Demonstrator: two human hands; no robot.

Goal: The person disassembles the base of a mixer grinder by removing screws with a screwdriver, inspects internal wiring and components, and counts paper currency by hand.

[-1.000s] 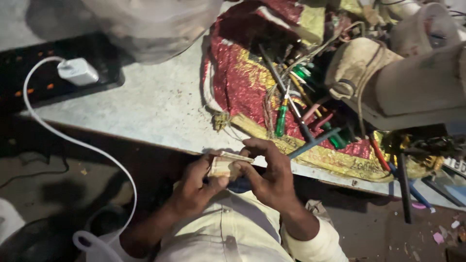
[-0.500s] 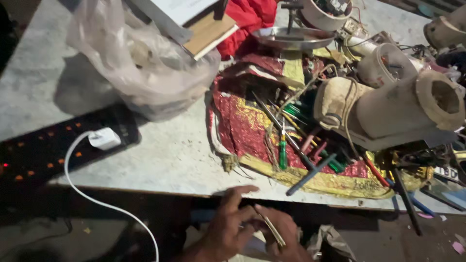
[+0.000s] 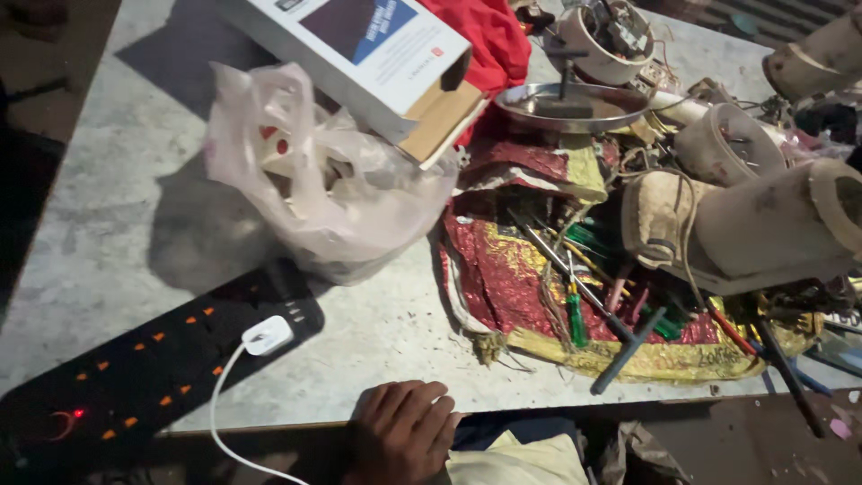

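Grey and mottled, the table is crowded with a black power strip, a white charger plug, a clear plastic bag and a red-and-gold cloth strewn with screwdrivers. Half a second ago a thin strip was held in both hands; now only one hand is seen, at the table's near edge, fingers curled, nothing visibly held. Which hand it is cannot be told, and the strip is out of view.

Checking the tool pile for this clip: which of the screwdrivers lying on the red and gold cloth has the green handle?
The short screwdriver near the cloth's front edge, pointing roughly toward the table edge. The long tools beside it have dark or red handles.
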